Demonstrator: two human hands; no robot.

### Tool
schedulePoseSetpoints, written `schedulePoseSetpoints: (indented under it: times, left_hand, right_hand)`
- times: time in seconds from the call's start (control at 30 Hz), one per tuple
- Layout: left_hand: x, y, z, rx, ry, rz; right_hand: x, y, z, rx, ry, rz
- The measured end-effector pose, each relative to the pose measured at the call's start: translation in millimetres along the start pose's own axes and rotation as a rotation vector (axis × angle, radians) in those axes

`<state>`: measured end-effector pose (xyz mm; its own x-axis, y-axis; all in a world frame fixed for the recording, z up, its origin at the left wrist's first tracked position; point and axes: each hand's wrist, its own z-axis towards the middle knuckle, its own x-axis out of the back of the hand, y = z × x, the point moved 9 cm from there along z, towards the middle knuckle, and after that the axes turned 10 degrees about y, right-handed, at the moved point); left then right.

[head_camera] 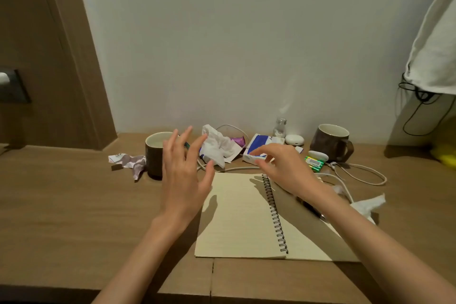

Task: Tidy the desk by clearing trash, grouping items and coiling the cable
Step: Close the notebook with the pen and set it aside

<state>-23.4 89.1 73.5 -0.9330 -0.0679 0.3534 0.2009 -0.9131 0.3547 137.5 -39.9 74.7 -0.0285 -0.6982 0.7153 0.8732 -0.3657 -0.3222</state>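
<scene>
My left hand hovers with spread fingers between a dark mug and a crumpled white tissue, holding nothing. My right hand reaches over the open spiral notebook, fingers loosely curved just in front of a blue-and-white tissue pack, empty as well. A white cable loops across the desk right of the notebook and runs behind the tissue. A crumpled wrapper lies left of the mug. Another tissue lies at the notebook's right.
A second brown mug stands at the back right, with a white earbud case, a small glass bottle and a green pack near it. A pen lies by the notebook. White cloth hangs at right.
</scene>
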Motion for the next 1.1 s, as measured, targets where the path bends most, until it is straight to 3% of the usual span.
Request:
schedulePoseSetpoints:
  times: [0.13, 0.27, 0.5, 0.6, 0.8, 1.1]
  left_hand:
    - [-25.4, 48.6, -15.8, -0.072, -0.141, -0.131]
    - [-62.2, 79.1, -43.5, -0.080, -0.432, -0.195]
    - [-108.6, 94.2, -100.2, -0.014, -0.873, -0.008]
    - [-113.7, 91.9, -105.9, -0.007, -0.940, 0.032]
    - [-114.6, 81.3, -109.3, -0.054, -0.997, 0.050]
    - [-102.5, 69.4, -107.8, -0.079, -0.990, 0.048]
  right_hand:
    - [47.6, 21.3, -30.7, -0.073, 0.057, -0.009]
    - [79.5, 46.4, -71.0, -0.148, 0.053, -0.153]
    - [78.8, 88.6, -151.0, -0.407, -0.288, -0.360]
    - [73.8, 96.4, -162.4, -0.445, -0.255, -0.314]
    - [65.6, 115.2, -145.4, -0.338, -0.138, -0.378]
    - [41.8, 162.3, -100.8, -0.304, -0.218, -0.436]
